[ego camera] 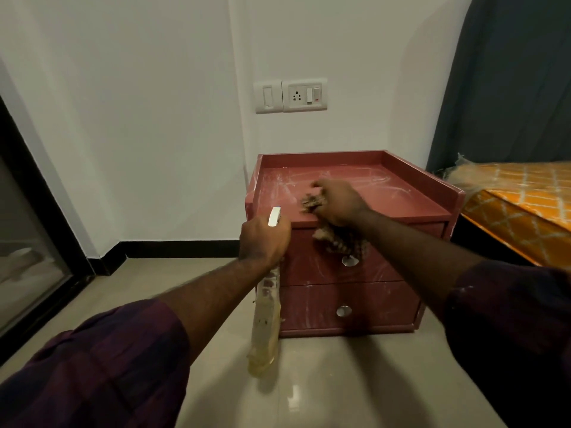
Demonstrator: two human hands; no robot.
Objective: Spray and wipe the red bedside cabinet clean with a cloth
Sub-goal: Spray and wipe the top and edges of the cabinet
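**Item 1 – red bedside cabinet** (370, 301): stood on tiled floor (309, 381) in room corner, back to white wall, bed (525, 199) just beside it on the right. Two drawers, one round metal knob each: upper knob (349, 261), lower knob (344, 311). Raised lip is seen round back and sides of top. Top and drawer fronts are marked w/ whitish streaks.

**Item 2 – cloth** (312, 202): brownish, patterned, bunched. It is grasped in right grip (335, 202), fingers curled round it, and pressed on cabinet top nr front edge. Loose end is draped over that edge and hangs across upper drawer front, just above upper knob.

**Item 3 – spray bottle** (265, 319): pale, translucent, yellowish liquid low inside. It is grasped at the neck by left grip (264, 239) and held off the floor at cabinet's front-left corner. White nozzle (274, 216) is pointed twd cabinet top. Trigger is hidden; whether it is squeezed cannot be told.

**Misc.:**
- Sleeves (92, 366): dark purple check, pushed up both forearms.
- Switch plate (267, 97) and socket plate (304, 94): fixed to wall above cabinet.
- Bed: covered in orange patterned fabric.
- Dark curtain (509, 72): hung behind bed.
- Black skirting (179, 249): along wall base.
- Dark-framed glass door (24, 242): at far left.
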